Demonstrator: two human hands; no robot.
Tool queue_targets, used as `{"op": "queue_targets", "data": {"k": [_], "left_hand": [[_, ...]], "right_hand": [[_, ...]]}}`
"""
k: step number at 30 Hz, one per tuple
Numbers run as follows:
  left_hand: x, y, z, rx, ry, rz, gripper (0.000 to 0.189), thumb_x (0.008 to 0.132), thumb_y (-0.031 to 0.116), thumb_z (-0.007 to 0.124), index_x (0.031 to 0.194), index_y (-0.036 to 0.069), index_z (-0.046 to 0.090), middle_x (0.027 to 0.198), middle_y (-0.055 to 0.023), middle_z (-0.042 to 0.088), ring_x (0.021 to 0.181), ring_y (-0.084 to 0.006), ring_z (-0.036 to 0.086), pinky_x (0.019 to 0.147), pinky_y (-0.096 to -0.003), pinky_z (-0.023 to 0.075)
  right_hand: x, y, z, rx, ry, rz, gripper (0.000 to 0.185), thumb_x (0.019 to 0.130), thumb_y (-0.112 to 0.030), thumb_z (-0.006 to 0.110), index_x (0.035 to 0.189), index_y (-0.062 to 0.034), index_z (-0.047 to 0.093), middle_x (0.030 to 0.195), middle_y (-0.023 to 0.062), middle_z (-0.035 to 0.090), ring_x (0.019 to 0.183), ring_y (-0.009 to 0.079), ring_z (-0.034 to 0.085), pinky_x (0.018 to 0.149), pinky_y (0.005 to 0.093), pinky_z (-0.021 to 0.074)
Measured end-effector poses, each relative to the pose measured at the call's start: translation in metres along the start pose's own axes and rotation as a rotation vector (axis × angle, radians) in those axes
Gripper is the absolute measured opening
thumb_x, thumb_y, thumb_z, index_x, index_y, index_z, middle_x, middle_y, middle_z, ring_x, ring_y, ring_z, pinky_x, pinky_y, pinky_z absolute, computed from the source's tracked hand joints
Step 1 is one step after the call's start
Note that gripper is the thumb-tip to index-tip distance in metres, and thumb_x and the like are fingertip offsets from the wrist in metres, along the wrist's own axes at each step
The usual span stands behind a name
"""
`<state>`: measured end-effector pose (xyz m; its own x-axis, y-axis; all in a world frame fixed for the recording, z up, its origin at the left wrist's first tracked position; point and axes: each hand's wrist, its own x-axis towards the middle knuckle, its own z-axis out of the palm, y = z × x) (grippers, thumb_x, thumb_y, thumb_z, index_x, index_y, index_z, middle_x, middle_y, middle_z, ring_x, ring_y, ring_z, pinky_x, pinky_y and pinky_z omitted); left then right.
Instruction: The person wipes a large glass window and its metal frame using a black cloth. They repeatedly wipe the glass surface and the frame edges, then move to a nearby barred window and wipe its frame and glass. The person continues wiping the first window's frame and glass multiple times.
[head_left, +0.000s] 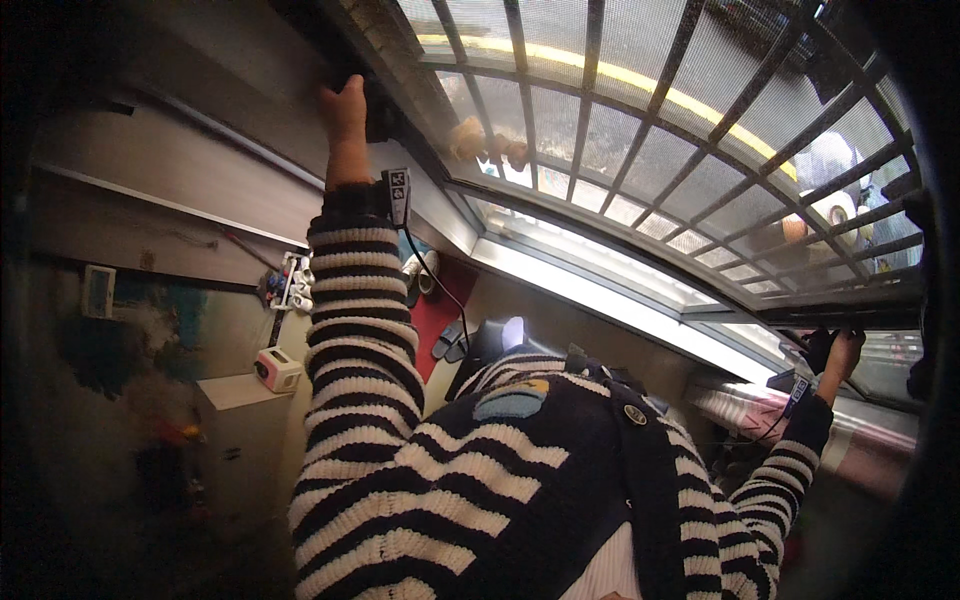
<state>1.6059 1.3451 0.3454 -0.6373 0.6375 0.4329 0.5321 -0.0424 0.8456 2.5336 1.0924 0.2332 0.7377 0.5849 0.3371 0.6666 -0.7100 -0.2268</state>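
Note:
My left hand (347, 112) is raised at the upper left, thumb extended, beside the dark edge of a window frame (409, 112). Its fingers are lost in shadow against something dark, so its grip is unclear. Far to the right, my right hand (846, 356) reaches up to the frame's lower right end, next to a small dark object (821, 346). Whether it holds that object cannot be made out. Between the hands spans a window with a mesh screen (622, 52) and dark metal bars (589, 67). Each wrist wears a strapped device with a cable.
Below the window runs a bright white sill (555, 277). Shoes (420, 271) and grey slippers (450, 341) lie by a red mat (454, 292). A white and pink box (277, 370) stands on a cabinet (240, 390). Pink patterned material (750, 412) lies under my right arm.

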Motion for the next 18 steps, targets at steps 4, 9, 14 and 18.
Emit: {"op": "queue_targets", "data": {"k": [4, 9, 14, 18], "left_hand": [[0.009, -0.009, 0.005, 0.046, 0.001, -0.092, 0.057, 0.079, 0.027, 0.067, 0.122, -0.008, 0.057, 0.124, -0.0261, 0.061, 0.115, -0.0395, 0.059, 0.1, -0.042, 0.0443], [0.015, -0.02, 0.008, -0.05, -0.003, -0.119, 0.059, 0.077, 0.028, 0.069, 0.119, -0.011, 0.057, 0.127, -0.0266, 0.06, 0.116, -0.0396, 0.058, 0.099, -0.0426, 0.044], [0.009, -0.017, 0.011, -0.024, 0.03, -0.069, 0.043, 0.079, 0.022, 0.069, 0.111, -0.006, 0.061, 0.115, -0.0204, 0.064, 0.106, -0.0364, 0.061, 0.094, -0.042, 0.0465], [-0.002, -0.012, 0.011, -0.066, -0.038, -0.027, 0.028, 0.081, 0.017, 0.067, 0.104, 0.001, 0.062, 0.108, -0.0145, 0.064, 0.099, -0.0297, 0.062, 0.09, -0.0376, 0.0478]], "right_hand": [[-0.006, -0.009, 0.002, -0.065, 0.052, -0.024, 0.055, 0.093, -0.048, 0.052, 0.126, -0.0053, 0.053, 0.12, 0.022, 0.064, 0.109, 0.0442, 0.06, 0.09, 0.0518, 0.0464], [-0.011, -0.012, 0.01, -0.082, 0.111, -0.009, 0.055, 0.093, -0.05, 0.052, 0.125, -0.0048, 0.054, 0.122, 0.0235, 0.062, 0.109, 0.0446, 0.06, 0.09, 0.0519, 0.0463], [-0.005, -0.011, 0.004, -0.078, 0.083, 0.028, 0.057, 0.091, -0.05, 0.053, 0.126, -0.005, 0.056, 0.121, 0.0231, 0.063, 0.109, 0.0445, 0.059, 0.091, 0.0514, 0.0461], [0.0, -0.005, -0.004, -0.077, 0.025, 0.14, 0.059, 0.089, -0.05, 0.052, 0.128, -0.0053, 0.056, 0.122, 0.0235, 0.063, 0.112, 0.0452, 0.058, 0.095, 0.0517, 0.0436]]}}
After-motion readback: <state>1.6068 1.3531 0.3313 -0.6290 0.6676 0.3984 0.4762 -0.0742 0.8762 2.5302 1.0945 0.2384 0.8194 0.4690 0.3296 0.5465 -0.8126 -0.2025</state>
